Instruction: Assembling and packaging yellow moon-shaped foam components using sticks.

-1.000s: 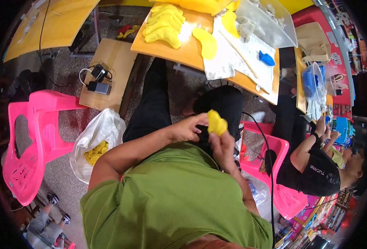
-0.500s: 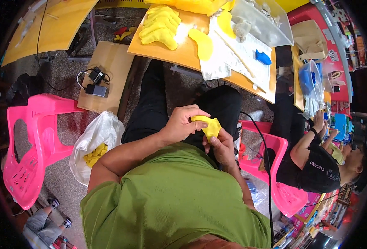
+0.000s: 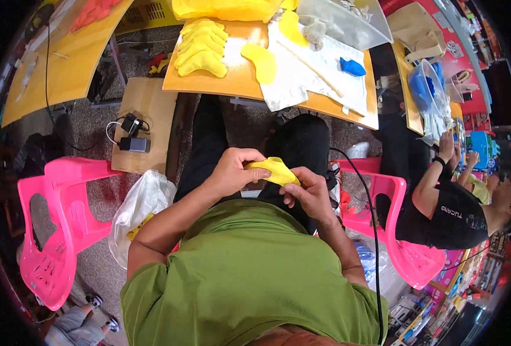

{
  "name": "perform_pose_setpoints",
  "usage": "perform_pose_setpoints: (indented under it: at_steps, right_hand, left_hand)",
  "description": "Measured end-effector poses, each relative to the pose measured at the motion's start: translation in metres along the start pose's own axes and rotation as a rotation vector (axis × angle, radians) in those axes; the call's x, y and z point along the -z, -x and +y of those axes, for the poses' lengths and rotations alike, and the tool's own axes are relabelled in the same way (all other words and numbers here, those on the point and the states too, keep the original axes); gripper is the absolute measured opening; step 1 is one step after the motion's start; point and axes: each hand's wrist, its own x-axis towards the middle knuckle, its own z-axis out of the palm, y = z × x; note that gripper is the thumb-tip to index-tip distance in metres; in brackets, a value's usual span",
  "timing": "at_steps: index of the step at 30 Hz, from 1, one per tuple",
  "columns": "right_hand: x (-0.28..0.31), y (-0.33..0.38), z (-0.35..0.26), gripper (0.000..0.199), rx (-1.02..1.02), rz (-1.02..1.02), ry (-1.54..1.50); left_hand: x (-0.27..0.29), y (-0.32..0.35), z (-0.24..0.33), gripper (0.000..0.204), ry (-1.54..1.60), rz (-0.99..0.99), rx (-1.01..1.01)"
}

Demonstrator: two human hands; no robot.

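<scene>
Left hand [image 3: 233, 173]: curled over the left end of a yellow piece [image 3: 274, 170], thumb and fingers pinching its upper edge.
Right hand [image 3: 308, 195]: under the right end of the same piece, fingertips pressed up against its lower edge.
Where the piece is: held between both hands above the person's lap, touching both, with the left hand a little higher.
Long axis: runs from the left hand down toward the right hand, slightly tilted.
Look of the piece: soft, bright yellow, flat and curved, with a rounded outline; finer detail is too small to tell.
Ahead of the hands: an orange surface [image 3: 244, 86] carrying a stack of similar yellow pieces [image 3: 202, 49], a white cloth [image 3: 319, 72] and a small blue piece [image 3: 352, 67].
Left of the hands: a white plastic bag [image 3: 137, 207] and a pink chair [image 3: 59, 230].
</scene>
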Motion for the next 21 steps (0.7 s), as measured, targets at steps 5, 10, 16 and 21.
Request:
perform_pose_setpoints:
  at_steps: [5,10,16,21]
  right_hand:
    - [0.006,-0.008,0.003,0.017,-0.023,-0.075,-0.054]
    - [0.005,-0.007,0.004,0.015,-0.01,0.01,-0.111]
    - [0.012,-0.008,0.008,0.023,0.28,-0.022,0.115]
    - [0.002,-0.012,-0.009,0.02,0.627,0.045,0.317]
  left_hand:
    - [-0.004,0.004,0.01,0.013,0.108,0.087,0.002]
    - [-0.003,0.008,0.01,0.014,0.012,0.142,-0.057]
    - [-0.008,0.008,0.009,0.02,-0.015,0.109,-0.181]
    - [-0.017,0.008,0.019,0.021,-0.073,0.11,-0.266]
